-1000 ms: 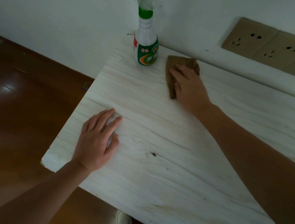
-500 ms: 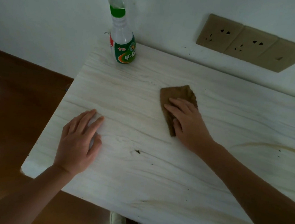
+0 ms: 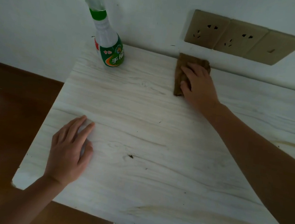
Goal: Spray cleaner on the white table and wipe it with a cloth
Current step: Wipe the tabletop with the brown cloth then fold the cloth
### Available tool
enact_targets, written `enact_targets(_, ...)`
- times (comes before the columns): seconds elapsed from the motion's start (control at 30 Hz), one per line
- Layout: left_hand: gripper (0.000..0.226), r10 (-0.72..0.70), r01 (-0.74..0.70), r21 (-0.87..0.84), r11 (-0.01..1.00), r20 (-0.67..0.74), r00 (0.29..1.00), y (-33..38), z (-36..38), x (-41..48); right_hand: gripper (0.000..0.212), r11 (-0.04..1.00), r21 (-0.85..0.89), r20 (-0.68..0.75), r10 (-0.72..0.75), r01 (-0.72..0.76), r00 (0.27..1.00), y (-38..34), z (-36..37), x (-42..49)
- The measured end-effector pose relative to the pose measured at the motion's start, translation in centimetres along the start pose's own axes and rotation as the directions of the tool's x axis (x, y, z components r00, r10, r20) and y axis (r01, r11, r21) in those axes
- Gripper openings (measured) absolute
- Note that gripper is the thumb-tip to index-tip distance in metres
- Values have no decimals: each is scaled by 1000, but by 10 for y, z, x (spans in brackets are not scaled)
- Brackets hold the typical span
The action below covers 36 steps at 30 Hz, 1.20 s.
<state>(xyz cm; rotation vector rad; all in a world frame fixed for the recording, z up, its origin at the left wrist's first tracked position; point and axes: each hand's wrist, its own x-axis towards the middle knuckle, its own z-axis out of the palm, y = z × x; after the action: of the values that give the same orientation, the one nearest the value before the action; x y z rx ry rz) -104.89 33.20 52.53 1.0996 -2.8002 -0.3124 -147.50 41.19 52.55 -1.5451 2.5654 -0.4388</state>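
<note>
The right hand (image 3: 198, 84) lies palm-down on a brown cloth (image 3: 179, 75), fingers spread and pressing it flat against the white table (image 3: 142, 120) at the far edge, where the tabletop meets the wall; nothing is gripped, the cloth is only pinned under the palm and fingers. Much of the cloth is hidden beneath the hand, so its full outline cannot be made out; only its far edge and its left side show. The left hand (image 3: 68, 151) rests flat and relaxed on the tabletop near the left edge, holding nothing, well apart from the cloth. The spray bottle (image 3: 109, 44) stands upright at the far left corner of the table, close to the wall; its trigger head is cut off by the top of the frame, and the label curves out of sight. Above the cloth, a row of tan wall sockets (image 3: 238, 37) sits on the wall. Yellowish streaks mark the table's near and right parts. The table's right side runs out of frame, and something pale and indistinct shows below the near edge
</note>
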Motion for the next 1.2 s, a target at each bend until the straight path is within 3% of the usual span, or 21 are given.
enact_targets(0.1,56,2,-2,7,1000,6,1000,-1,0,1,52,998,42,5,-51,51,999,-12,3,-31)
enact_targets(0.2,56,5,-5,4,1000,3,1000,-1,0,0,56,980,69,98,-194,187,976,-30,-2,-73)
enact_targets(0.3,57,7,-7,5,1000,6,1000,-2,0,0,55,929,-31,232,-351,368,907,-18,-21,-81)
enact_targets(0.37,57,9,-9,5,1000,6,1000,-2,1,1,55,909,-102,265,-366,404,892,0,-30,-67)
enact_targets(0.43,57,9,-9,2,1000,5,1000,-2,1,1,55,932,-127,237,-305,341,922,14,-30,-51)
enact_targets(0.53,57,9,-9,1,1000,-1,1000,-2,2,0,55,988,-107,121,-103,116,987,19,-26,-32)
enact_targets(0.63,57,8,-8,0,1000,5,1000,-3,2,1,58,995,-59,52,84,-81,995,11,-17,-23)
enact_targets(0.83,56,13,-13,7,1000,2,1000,-5,3,-1,61,989,-4,24,146,-146,989,-16,-3,-44)
enact_targets(0.9,56,18,-18,11,1000,3,1000,-6,3,-1,62,996,2,65,92,-92,994,-31,0,-60)
enact_targets(1.03,55,9,-9,32,999,18,1000,-5,2,-2,62,987,72,124,-151,143,981,-85,15,-103)
enact_targets(1.2,57,-2,1,24,1000,36,999,-3,0,-2,61,915,127,239,-403,383,883,-156,30,-171)
